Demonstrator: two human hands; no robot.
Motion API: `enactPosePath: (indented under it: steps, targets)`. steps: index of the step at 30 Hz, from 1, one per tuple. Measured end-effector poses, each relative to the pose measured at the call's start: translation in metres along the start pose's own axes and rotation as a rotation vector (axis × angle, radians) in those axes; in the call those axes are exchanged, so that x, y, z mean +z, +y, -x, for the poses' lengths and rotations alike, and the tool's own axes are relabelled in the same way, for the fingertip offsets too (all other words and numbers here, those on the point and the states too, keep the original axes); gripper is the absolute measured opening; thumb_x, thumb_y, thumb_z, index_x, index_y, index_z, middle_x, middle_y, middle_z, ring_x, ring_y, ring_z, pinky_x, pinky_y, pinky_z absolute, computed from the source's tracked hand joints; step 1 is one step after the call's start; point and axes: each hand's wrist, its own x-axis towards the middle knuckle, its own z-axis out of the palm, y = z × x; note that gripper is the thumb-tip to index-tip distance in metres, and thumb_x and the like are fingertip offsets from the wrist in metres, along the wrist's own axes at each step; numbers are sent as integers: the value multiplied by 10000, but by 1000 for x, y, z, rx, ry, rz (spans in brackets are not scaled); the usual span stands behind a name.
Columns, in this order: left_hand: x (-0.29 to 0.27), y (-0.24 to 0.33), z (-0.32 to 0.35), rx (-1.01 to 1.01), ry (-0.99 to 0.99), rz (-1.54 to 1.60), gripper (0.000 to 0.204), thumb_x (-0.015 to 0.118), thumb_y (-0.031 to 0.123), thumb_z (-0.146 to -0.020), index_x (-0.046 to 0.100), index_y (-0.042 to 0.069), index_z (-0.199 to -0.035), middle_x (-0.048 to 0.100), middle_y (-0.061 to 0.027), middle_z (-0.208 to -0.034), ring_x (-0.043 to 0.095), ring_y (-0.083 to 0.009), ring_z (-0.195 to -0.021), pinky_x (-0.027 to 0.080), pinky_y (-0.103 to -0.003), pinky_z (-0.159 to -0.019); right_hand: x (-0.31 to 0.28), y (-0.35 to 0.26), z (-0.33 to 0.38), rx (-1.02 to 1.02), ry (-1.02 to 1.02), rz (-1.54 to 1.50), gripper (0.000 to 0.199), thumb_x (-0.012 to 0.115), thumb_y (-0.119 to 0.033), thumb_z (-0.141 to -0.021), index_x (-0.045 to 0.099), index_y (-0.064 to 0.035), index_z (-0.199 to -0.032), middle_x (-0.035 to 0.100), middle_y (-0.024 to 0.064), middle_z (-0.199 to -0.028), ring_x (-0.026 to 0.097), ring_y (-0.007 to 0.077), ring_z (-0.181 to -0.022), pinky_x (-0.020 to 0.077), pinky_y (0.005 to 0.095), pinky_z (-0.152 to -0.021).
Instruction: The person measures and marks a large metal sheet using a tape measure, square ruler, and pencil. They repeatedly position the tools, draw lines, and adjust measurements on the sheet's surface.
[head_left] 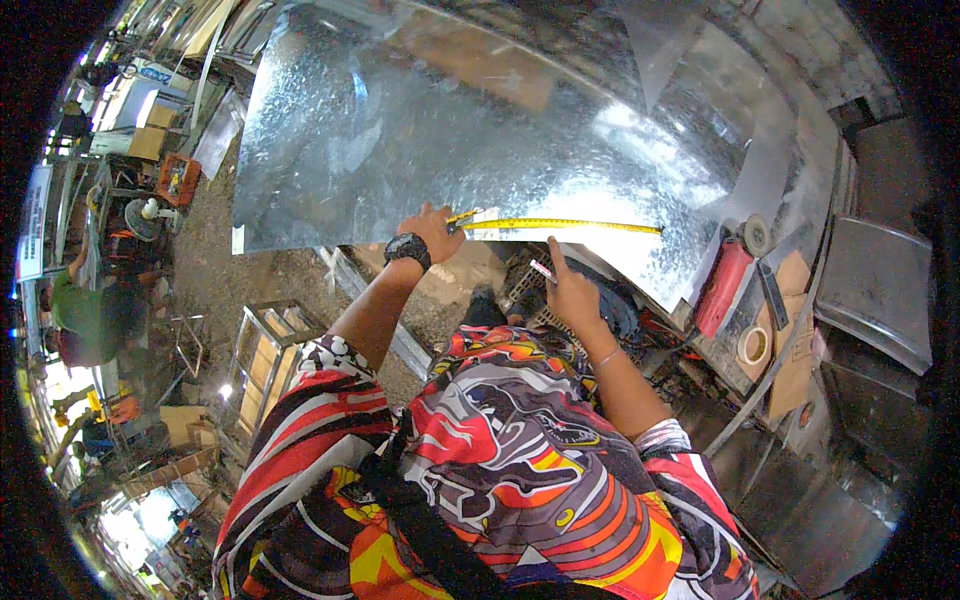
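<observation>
A large shiny galvanised metal sheet [400, 150] lies in front of me. My left hand [434, 235], with a dark watch on its wrist, is closed at the sheet's near edge around the left end of a yellow tape measure [560, 225]. The blade runs to the right along that edge; my hand mostly hides what is at its left end. Just below the blade, my right hand [573, 295] grips a white marker pen [543, 271]. Its index finger points up at the sheet's edge.
Right of the sheet are a red angle grinder [722, 288] and a roll of tape [753, 346]. A metal-framed piece [268, 350] stands on the floor at left. Farther left are a fan [150, 215], a red crate [178, 179] and a person in green [85, 310].
</observation>
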Motion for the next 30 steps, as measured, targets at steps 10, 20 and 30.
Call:
enactPosePath:
  steps: [10,20,30]
  targets:
    - [-9,-1,5,-27,-58,70,547,610,498,-894,656,133,-1299,633,-243,-1260,688,-468,-1058,552,-554,-926,14,-4,-7,30,-127,9,939,724,-167,-855,226,-184,-1651,713,235,-813,701,445,-734,562,564,-664]
    - [5,-8,-6,17,-11,68,553,624,497,-869,670,160,-1305,626,-235,-1293,691,-449,-1075,548,-539,-949,12,-48,-26,-58,-317,-52,947,694,-213,-881,161,-199,-1663,730,217,-863,710,434,-765,569,553,-679]
    - [-4,1,1,2,-43,63,556,623,494,-872,663,157,-1312,627,-226,-1283,688,-451,-1085,546,-546,-950,6,-56,-27,-20,-391,-20,947,663,-233,-900,114,-202,-1670,730,251,-874,714,452,-753,574,574,-670]
